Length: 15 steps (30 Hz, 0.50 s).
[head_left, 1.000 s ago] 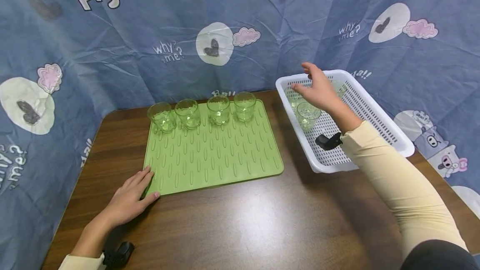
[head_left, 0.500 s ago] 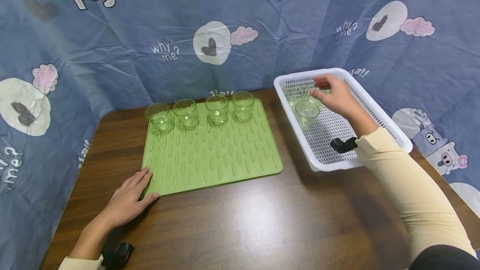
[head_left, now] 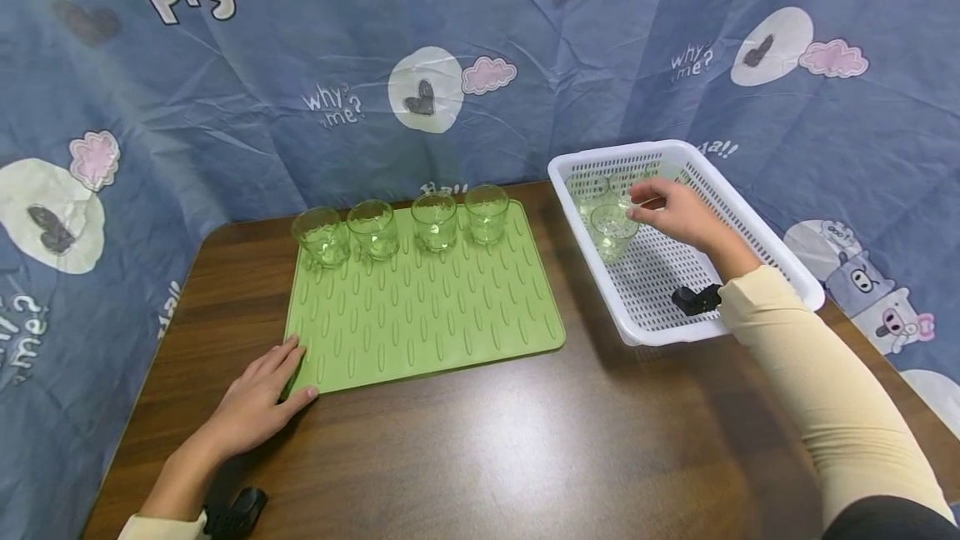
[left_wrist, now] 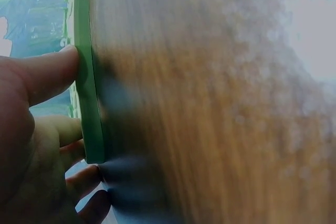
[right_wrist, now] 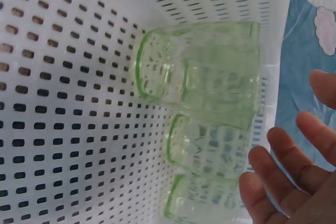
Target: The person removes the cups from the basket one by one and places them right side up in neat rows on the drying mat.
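Observation:
My right hand (head_left: 678,213) hovers over the white basket (head_left: 633,332), fingers slightly bent and holding nothing. Clear green-tinted glasses stand in the basket; the closest to the fingers is a front glass (head_left: 611,236). In the right wrist view, a large glass (right_wrist: 205,72) stands by the basket wall, and the fingertips are apart from it. My left hand (head_left: 251,398) rests on the near left corner of a green ribbed mat (head_left: 427,307). In the left wrist view its thumb (left_wrist: 50,72) touches the mat's edge. Several matching glasses line the mat's far edge, including a rightmost glass (head_left: 487,219).
The brown wooden table (head_left: 480,457) extends in front of the mat and basket. A blue printed cloth (head_left: 300,40) hangs behind and beside the table. The basket stands to the right of the mat, with a strip of table between them.
My right hand has moved right and toward me over the basket, its fingers drawing closer together. My left hand and the glasses on the mat have stayed in place.

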{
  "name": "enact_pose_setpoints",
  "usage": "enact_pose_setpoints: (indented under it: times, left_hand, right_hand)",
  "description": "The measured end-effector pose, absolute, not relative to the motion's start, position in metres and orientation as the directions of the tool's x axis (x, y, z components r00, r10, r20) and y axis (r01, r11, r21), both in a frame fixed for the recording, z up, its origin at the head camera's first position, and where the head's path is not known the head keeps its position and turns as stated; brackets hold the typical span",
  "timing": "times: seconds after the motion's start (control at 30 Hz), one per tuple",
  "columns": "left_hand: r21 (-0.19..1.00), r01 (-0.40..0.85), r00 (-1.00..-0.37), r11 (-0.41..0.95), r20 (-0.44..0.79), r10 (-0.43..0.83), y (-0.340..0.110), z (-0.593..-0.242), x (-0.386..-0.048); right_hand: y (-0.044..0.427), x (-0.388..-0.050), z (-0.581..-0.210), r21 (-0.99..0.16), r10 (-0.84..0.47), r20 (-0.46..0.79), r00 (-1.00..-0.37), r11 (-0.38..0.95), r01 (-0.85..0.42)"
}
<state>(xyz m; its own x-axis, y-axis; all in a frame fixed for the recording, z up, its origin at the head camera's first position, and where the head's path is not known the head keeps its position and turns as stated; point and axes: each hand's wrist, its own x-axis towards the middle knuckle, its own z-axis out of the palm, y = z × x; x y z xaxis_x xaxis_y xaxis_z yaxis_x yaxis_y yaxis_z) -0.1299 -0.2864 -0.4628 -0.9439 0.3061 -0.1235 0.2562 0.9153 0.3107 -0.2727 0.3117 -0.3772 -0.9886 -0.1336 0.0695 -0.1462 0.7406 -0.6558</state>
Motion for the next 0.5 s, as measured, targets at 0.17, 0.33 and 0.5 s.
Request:
enact_pose_setpoints:
  times: [0.17, 0.33, 0.5]
  left_hand:
    - [0.314, 0.253, -0.944, 0.915, -0.126, 0.305, -0.2854, -0.4625, -0.1291]
    - [0.316, 0.249, -0.945, 0.916, -0.128, 0.301, -0.2859, -0.4616, -0.1299]
    - [0.303, 0.252, -0.945, 0.919, -0.129, 0.302, -0.2862, -0.4621, -0.1304]
  right_hand:
    - [0.3154, -0.2747, -0.3836, -0.632, -0.193, 0.037, -0.98, 0.755, -0.173]
    - [0.3153, -0.2749, -0.3831, -0.603, -0.226, -0.055, -0.973, 0.784, -0.148]
    - [0.3139, -0.275, -0.3859, -0.601, -0.259, -0.109, -0.96, 0.786, -0.144]
